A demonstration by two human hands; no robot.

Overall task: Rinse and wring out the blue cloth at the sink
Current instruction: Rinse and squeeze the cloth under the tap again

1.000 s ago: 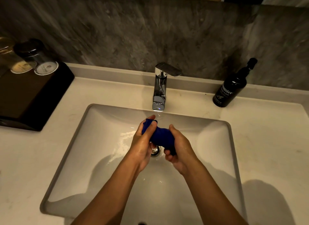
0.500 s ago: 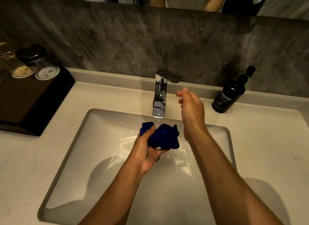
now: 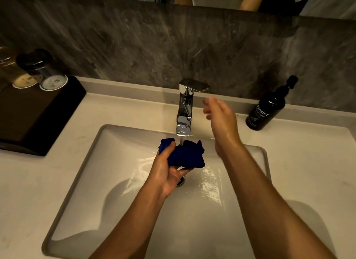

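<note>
Blue cloth (image 3: 183,155) is bunched into a wad right under the faucet (image 3: 185,112) spout, over the sink (image 3: 92,162) basin and just above the drain, and we've got water running onto it now. So we'd call this the rinse step, wringing not done yet for this round.

Left hand (image 3: 169,170) grips the wad, thumb curled over the top left and fingers wrapped underneath. Right hand (image 3: 221,118) holds nothing, fingers loosely spread and a bit blurred, hanging just beside the faucet below its lever.

Next move, our guess: bring the right hand back down to the cloth, let it soak through, maybe turn the wad so the stream hits all of it. Then the lever needs shutting off and both hands need to twist the cloth over the basin.

Versus 1 second ago: both hands were clamped on the cloth then, twisting it, and no stream showed. Half a second ago the right hand had already let go and was up by the lever, still no stream visible. Now the water is flowing and the cloth sits directly in it, held by the left hand alone.

Black hand wash bottle (image 3: 267,108) stands on the counter (image 3: 308,162) to the right, untouched.
</note>
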